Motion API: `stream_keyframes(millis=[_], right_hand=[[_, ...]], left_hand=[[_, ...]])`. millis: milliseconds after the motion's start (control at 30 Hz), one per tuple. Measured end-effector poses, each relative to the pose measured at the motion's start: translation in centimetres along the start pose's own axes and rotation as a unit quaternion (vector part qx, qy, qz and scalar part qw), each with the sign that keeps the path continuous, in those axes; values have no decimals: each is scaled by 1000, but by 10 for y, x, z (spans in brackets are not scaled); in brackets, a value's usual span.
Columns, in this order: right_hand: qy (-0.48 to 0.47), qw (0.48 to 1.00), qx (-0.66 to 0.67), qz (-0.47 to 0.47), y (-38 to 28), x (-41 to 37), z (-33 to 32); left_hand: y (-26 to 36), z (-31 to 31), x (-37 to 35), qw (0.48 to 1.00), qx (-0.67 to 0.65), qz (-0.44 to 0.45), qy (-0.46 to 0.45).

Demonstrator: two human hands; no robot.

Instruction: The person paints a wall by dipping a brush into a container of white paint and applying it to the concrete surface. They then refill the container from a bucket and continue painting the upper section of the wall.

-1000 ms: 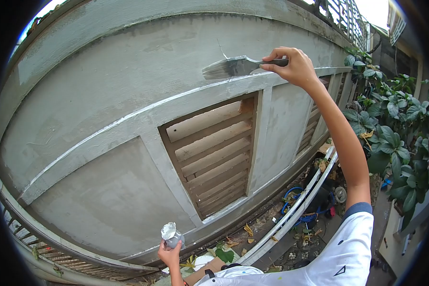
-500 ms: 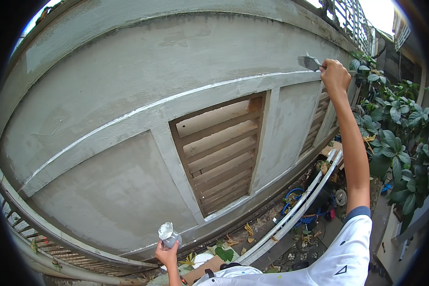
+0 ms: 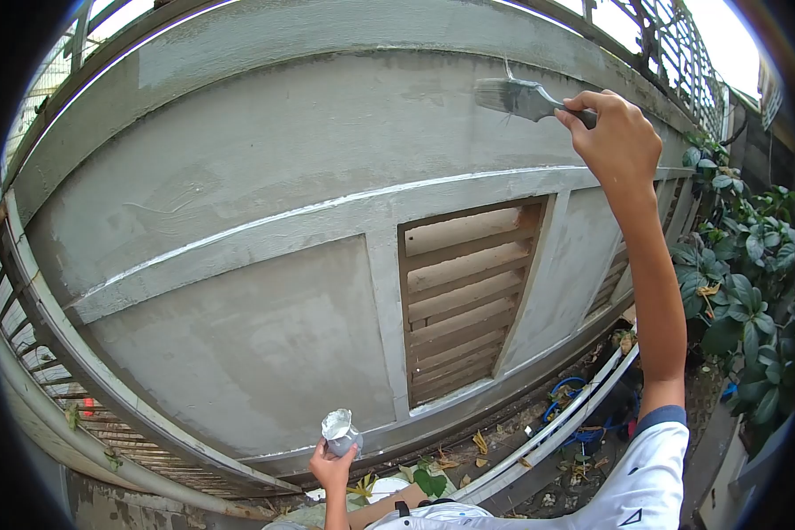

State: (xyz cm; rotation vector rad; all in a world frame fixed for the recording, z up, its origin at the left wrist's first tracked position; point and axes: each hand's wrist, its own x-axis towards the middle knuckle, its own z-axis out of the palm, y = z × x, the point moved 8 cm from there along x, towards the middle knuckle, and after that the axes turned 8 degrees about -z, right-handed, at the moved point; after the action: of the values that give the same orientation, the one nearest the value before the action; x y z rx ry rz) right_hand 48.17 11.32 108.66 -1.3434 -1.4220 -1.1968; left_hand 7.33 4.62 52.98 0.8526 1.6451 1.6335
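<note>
My right hand (image 3: 617, 134) grips the handle of a wide paintbrush (image 3: 523, 99) high on the right. The brush's bristles point left, over the upper part of the grey wall (image 3: 327, 115); whether they touch it I cannot tell. Low in the middle, my left hand (image 3: 332, 468) is wrapped round a small container (image 3: 341, 431) with whitish paint at its top. A white-edged ledge (image 3: 309, 210) runs across the wall, above a louvred vent (image 3: 468, 296) with brown slats.
Green leafy plants (image 3: 738, 305) grow at the right. Long pale curved strips (image 3: 552, 433) lie near the wall's foot, beside blue tubing (image 3: 564, 396) and dry leaves. A metal railing (image 3: 97, 389) curves along the left. Lattice (image 3: 680, 53) tops the wall at upper right.
My right hand and the brush have moved up and left against the wall, above the ledge. The view has shifted, so the vent appears farther right. My left hand still holds the container.
</note>
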Motion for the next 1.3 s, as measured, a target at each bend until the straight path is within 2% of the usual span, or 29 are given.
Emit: stream_keyframes(millis=[133, 200, 233, 267, 333, 400, 467, 533, 567, 600, 667, 733, 767, 867, 933, 1000, 1033, 1100, 1167, 1200, 1233, 1300], right_hand=[[-5, 997, 83, -2, -38, 15, -12], [-55, 983, 166, -49, -61, 20, 7], [-54, 984, 166, -49, -63, 23, 17], [-70, 988, 137, -25, -55, 23, 33], [-91, 990, 107, 0, -38, 14, 54], [-117, 986, 73, 94, -4, 4, 63], [-126, 984, 43, 119, 11, -11, 56], [-139, 975, 15, 175, 37, -46, 45], [-142, 967, 12, 209, 49, -72, 39], [-142, 960, 5, 243, 61, -101, 34], [-152, 928, 41, 339, 90, -189, 42], [-163, 878, 145, 426, 107, -312, 55], [-146, 865, 150, 457, 91, -369, 37], [-182, 796, 101, 569, 51, -562, -26], [-189, 746, 35, 638, 2, -662, -104], [-186, 718, -20, 671, -36, -771, -179], [-219, 652, -23, 725, -60, -803, -221], [-218, 613, -73, 756, -99, -858, -297], [-133, 585, -125, 790, -134, -925, -370], [-81, 547, -113, 826, -154, -917, -394], [-82, 529, -132, 834, -169, -930, -420], [19, 516, -146, 844, -186, -952, -451]], left_hand=[[7, -22, 4, 1000, 6, -13, -4], [11, -36, 6, 1000, 20, -16, 2], [12, -43, 8, 999, 34, -20, 7], [10, -49, 11, 999, 35, -19, 7], [4, -65, 15, 999, -49, 5, -1], [1, -84, 17, 1000, -25, 4, 0], [-2, -100, 18, 1000, 8, 1, -8], [-7, -116, 20, 999, -18, -28, -14], [-11, -118, 23, 999, -3, -32, -43], [-15, -126, 26, 999, -17, -20, -30], [-19, -137, 34, 999, -11, -15, -35], [-22, -138, 37, 998, -3, -16, -64], [-23, -139, 40, 998, -4, -12, -66], [-26, -133, 42, 995, 5, 6, -95], [-36, -129, 45, 992, 10, -2, -129], [-34, -122, 43, 986, 40, 0, -164], [-34, -116, 41, 981, 58, 0, -185], [-43, -104, 37, 973, 64, -20, -219], [-48, -91, 30, 966, 65, -30, -247], [-46, -83, 25, 963, 83, -16, -257], [-44, -75, 18, 959, 100, -3, -263], [-46, -56, 6, 951, 98, -1, -294]])
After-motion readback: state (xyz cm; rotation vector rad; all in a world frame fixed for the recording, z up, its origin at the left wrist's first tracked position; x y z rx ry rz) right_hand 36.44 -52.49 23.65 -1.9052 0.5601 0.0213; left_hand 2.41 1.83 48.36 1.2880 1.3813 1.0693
